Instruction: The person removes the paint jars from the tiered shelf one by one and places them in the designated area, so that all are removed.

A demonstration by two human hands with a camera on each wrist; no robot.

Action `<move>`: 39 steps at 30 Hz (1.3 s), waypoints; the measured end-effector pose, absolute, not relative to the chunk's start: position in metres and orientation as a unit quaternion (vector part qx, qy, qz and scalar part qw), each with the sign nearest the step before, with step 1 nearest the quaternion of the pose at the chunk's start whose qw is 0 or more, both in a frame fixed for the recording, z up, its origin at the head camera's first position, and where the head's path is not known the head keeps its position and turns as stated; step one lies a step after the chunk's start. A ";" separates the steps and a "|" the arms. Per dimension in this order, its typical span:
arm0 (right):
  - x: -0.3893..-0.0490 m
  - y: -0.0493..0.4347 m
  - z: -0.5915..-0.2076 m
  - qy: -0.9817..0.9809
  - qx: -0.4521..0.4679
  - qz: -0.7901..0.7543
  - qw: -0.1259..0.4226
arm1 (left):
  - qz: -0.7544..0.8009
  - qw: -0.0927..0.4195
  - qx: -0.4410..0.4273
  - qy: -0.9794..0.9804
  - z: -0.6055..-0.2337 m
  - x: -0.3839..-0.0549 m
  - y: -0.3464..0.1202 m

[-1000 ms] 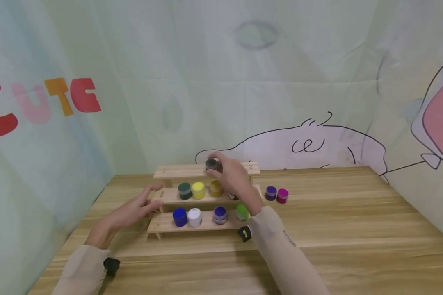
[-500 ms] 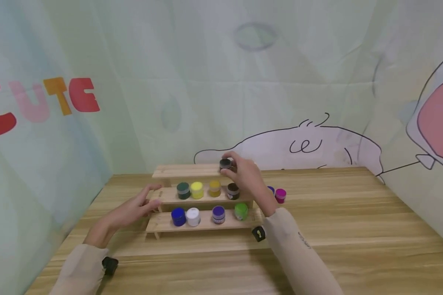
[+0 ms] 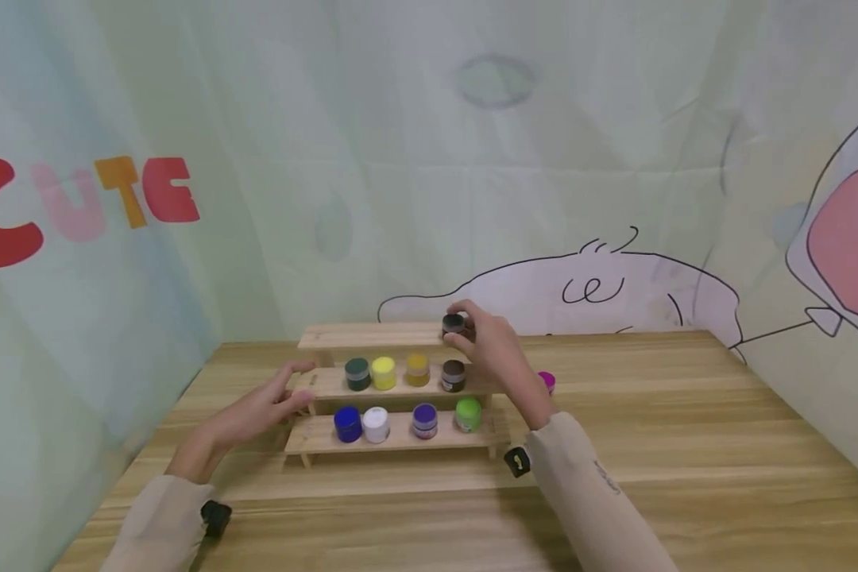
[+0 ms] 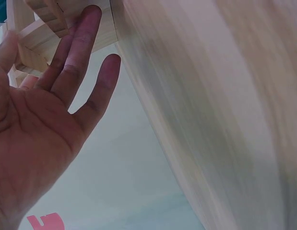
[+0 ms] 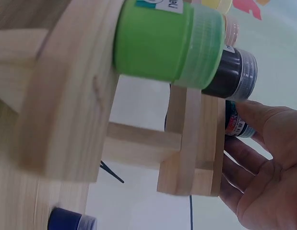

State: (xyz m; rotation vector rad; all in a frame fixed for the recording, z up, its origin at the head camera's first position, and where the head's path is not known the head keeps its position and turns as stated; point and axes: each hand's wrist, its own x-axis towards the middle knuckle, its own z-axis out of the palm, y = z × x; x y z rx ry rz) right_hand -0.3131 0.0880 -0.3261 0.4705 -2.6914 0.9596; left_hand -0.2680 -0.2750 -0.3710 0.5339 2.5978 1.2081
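A three-tier wooden rack (image 3: pixel 357 335) carries small paint jars. My right hand (image 3: pixel 496 345) pinches a dark paint jar (image 3: pixel 454 324) between thumb and fingers at the right part of the top tier; in the right wrist view that jar (image 5: pixel 238 120) shows partly behind the shelf edge. My left hand (image 3: pixel 260 407) rests at the rack's left end by the middle tier, its fingers (image 4: pixel 83 52) extended in the left wrist view. Middle-tier jars are dark green (image 3: pixel 357 374), yellow (image 3: pixel 384 373), ochre (image 3: pixel 418 370) and black (image 3: pixel 453 376).
On the bottom tier stand blue (image 3: pixel 347 424), white (image 3: pixel 376 425), purple (image 3: pixel 425 421) and light green (image 3: pixel 468 415) jars. A magenta jar (image 3: pixel 546 382) stands on the table (image 3: pixel 658 445) right of the rack, partly behind my right arm. A printed curtain (image 3: pixel 372 159) hangs behind.
My right hand has moved right along the top tier with the dark jar. It now hides the purple jar on the table. My left hand stays at the rack's left end.
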 end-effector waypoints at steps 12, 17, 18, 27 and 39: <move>-0.309 0.100 -0.330 -0.910 0.155 0.354 0.151 | 0.402 0.110 0.175 0.892 -0.372 -0.267 -0.275; -0.310 0.105 -0.329 -0.909 0.147 0.363 0.142 | 0.408 0.110 0.183 0.888 -0.372 -0.266 -0.276; -0.311 0.107 -0.329 -0.910 0.150 0.362 0.140 | 0.409 0.110 0.184 0.887 -0.373 -0.266 -0.276; -0.320 0.131 -0.330 -0.905 0.165 0.379 0.105 | 0.400 0.107 0.184 0.891 -0.375 -0.266 -0.278; -0.321 0.154 -0.323 -0.905 0.151 0.385 0.096 | 0.395 0.106 0.185 0.894 -0.373 -0.269 -0.276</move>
